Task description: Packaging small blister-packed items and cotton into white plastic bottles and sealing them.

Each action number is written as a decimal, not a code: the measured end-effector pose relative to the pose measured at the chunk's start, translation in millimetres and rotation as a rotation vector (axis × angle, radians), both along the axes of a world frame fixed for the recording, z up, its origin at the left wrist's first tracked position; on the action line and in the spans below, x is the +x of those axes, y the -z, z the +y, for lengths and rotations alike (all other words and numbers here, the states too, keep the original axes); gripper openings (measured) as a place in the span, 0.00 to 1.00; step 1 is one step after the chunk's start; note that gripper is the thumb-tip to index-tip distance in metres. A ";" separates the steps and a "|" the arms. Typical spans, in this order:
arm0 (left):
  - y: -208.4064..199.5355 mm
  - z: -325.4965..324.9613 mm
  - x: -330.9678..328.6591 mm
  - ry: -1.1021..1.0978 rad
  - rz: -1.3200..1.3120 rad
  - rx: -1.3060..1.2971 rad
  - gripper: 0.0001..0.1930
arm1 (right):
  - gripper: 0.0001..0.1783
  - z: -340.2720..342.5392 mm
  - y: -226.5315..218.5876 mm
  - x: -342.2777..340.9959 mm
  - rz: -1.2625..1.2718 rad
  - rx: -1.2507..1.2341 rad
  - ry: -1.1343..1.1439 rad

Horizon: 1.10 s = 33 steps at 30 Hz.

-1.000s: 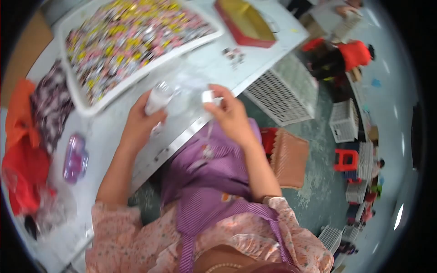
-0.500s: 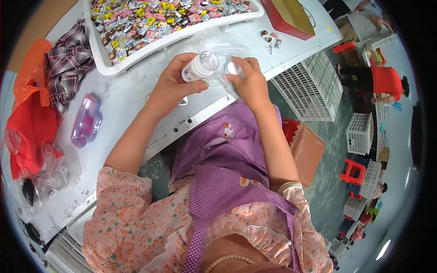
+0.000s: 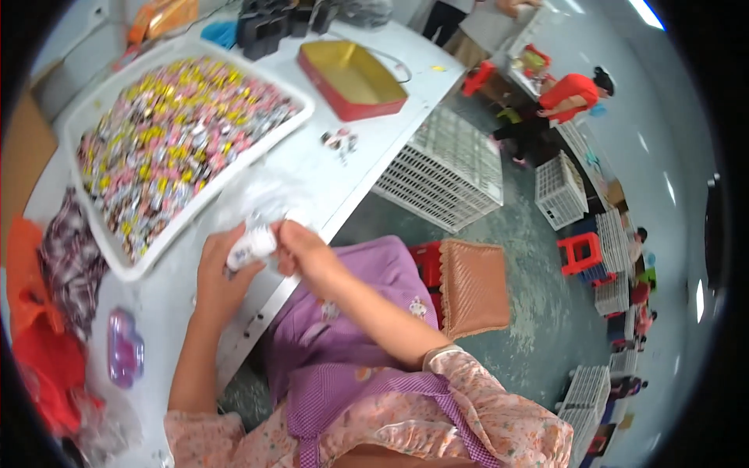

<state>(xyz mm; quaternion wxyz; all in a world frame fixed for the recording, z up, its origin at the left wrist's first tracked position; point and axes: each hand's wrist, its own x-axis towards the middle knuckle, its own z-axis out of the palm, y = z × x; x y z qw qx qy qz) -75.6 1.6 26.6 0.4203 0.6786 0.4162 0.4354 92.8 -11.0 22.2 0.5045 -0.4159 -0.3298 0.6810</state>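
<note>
A long, white-topped table (image 3: pixel 324 181) is being partly covered by a large rectangular white plastic tray (image 3: pixel 126 266) heaped with small multicoloured wrapped pieces (image 3: pixel 183 140). Near it, the bare right hand (image 3: pixel 304 253) is being held with curled fingers; whether anything is being gripped there cannot be told. By the bare left hand (image 3: pixel 217 269), a small white cylindrical plastic bottle (image 3: pixel 252 248) is being gripped, tilted, above the table, just beside the right hand.

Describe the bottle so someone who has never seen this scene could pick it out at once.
Start at the big white tray on the table, then move off its near edge to the left hand, which grips the bottle. The right hand is at the bottle's right end. The bottle is small, white and cylindrical, unlike the clear, crumpled plastic just beyond.
</note>
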 end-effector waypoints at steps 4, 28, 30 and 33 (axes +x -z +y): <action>-13.3 -8.2 1.6 0.008 0.170 0.186 0.29 | 0.17 -5.7 1.0 0.9 0.188 -0.057 -0.048; -55.0 -15.7 -9.7 0.184 0.512 0.148 0.26 | 0.07 2.7 -1.0 6.3 -0.057 -0.119 -0.387; -57.0 -17.4 -9.4 0.188 0.514 0.149 0.26 | 0.07 3.0 4.1 4.5 -0.060 -0.106 -0.392; -55.7 -17.8 -9.5 0.188 0.511 0.148 0.26 | 0.07 3.2 5.6 4.3 -0.052 -0.100 -0.399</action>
